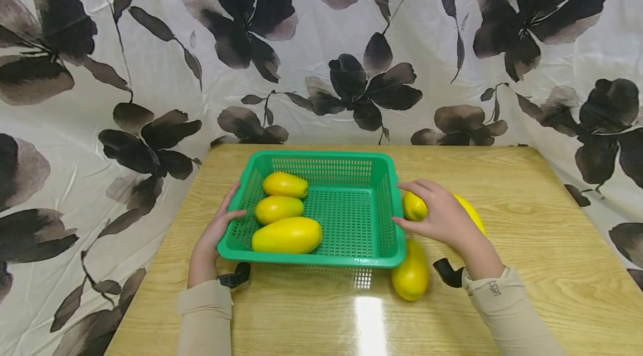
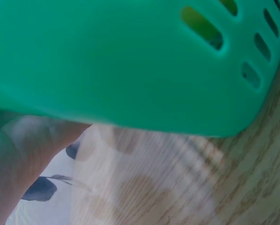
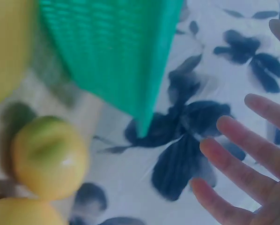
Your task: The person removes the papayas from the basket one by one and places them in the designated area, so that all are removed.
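Observation:
A green plastic basket (image 1: 346, 260) with slotted walls holds three yellow papayas on its left side: a far one (image 1: 285, 184), a middle one (image 1: 278, 209) and a larger near one (image 1: 287, 235). At the basket's left rim, my left hand (image 1: 213, 236) grips it, thumb over the edge and the other fingers outside. My right hand (image 1: 444, 213) is at the right rim with its fingers extended; in the right wrist view they look straight, spread and apart from the basket. Below that hand lies a papaya (image 1: 414, 206), partly covered by it. Another papaya (image 1: 411, 275) lies by the basket's near right corner.
A further yellow fruit (image 1: 471, 213) shows behind my right hand, mostly hidden. Everything stands on a light wooden table (image 1: 301, 311). A white cloth (image 1: 311, 54) with dark flowers hangs behind the table and along its sides.

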